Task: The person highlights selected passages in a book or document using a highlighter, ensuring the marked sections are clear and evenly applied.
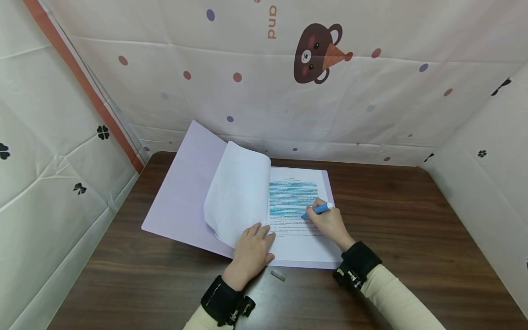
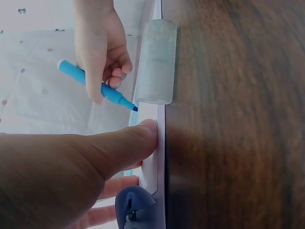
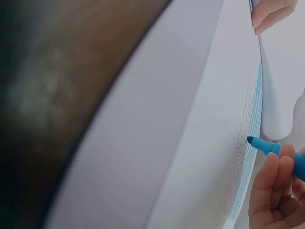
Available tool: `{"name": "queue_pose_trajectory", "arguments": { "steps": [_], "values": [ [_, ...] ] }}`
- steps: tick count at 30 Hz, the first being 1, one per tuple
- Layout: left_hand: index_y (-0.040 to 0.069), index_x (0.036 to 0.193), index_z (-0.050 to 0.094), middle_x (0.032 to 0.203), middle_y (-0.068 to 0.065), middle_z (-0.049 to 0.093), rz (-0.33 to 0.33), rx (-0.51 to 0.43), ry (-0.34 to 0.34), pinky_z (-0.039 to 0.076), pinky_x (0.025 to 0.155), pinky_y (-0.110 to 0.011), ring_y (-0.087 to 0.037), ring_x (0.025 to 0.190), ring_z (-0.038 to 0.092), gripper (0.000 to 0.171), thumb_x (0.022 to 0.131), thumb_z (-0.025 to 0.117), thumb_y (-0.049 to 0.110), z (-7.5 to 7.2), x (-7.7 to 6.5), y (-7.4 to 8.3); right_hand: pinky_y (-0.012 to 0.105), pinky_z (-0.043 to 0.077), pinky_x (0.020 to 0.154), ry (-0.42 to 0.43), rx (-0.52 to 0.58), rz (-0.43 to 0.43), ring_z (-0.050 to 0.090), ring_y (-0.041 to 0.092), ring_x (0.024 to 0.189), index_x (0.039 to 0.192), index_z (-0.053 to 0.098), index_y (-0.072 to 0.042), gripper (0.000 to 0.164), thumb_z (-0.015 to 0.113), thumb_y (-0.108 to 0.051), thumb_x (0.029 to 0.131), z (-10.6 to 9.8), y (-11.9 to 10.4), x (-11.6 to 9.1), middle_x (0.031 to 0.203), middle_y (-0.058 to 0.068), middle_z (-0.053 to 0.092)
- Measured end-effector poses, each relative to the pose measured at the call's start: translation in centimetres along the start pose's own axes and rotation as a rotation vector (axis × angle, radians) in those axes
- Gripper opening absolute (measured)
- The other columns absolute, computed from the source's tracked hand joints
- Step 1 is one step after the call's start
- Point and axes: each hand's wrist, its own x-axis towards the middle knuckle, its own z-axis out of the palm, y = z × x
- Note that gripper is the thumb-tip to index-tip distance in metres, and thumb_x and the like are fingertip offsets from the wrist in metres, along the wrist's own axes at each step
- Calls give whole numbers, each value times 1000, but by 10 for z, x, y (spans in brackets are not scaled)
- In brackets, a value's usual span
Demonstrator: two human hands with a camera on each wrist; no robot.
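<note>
A lavender folder [image 1: 177,201] lies spread on the table, with white sheets folded over to its left side [image 1: 241,188]. Its printed page [image 1: 303,250] has rows of text coloured blue from the top to past the middle. My right hand [image 1: 330,225] pinches a blue marker [image 3: 267,145], its dark tip at the lower edge of the coloured rows. Across the inner edge of the sheets, near the bottom, rests my left hand [image 1: 252,250], its fingers stretched out. In the left wrist view its thumb [image 2: 138,143] lies at the page's lower edge.
A small, greyish, frosted cylinder [image 1: 278,275] lies on the brown wooden table [image 1: 392,220] just below the folder's front edge. White patterned sheeting [image 1: 264,101] rises behind the table and on both sides.
</note>
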Motion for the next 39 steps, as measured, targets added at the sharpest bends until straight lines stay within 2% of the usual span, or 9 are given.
{"name": "queue_pose_trajectory", "arguments": {
  "steps": [12,23,31,39],
  "values": [
    [17,122,57,127,-5,52,-4,6,-13,35,98,-38,-27,120,40,53,78,65,45,0,0,0,24,27,39,-21,8,64,41,15,45,70,43,-9,24,54,-21,88,-4,1,-2,54,2,45],
    [17,121,57,127,-5,52,-5,4,-1,35,98,-38,-27,120,40,53,77,65,45,0,-1,1,23,29,40,-12,6,61,41,13,44,70,45,-9,24,54,-21,88,-7,6,-2,54,2,46],
    [14,118,59,124,-7,54,8,-20,42,36,96,-38,-27,118,42,51,76,67,41,-2,-2,0,25,32,39,-9,18,55,48,16,47,70,46,-9,23,54,-20,88,-8,8,-3,55,2,50],
    [15,119,59,124,-7,54,10,-16,37,37,96,-38,-27,118,42,51,76,67,42,-2,-2,0,25,31,40,-11,17,63,46,17,47,70,45,-10,23,54,-22,88,-10,8,-4,55,2,51]
  ]
}}
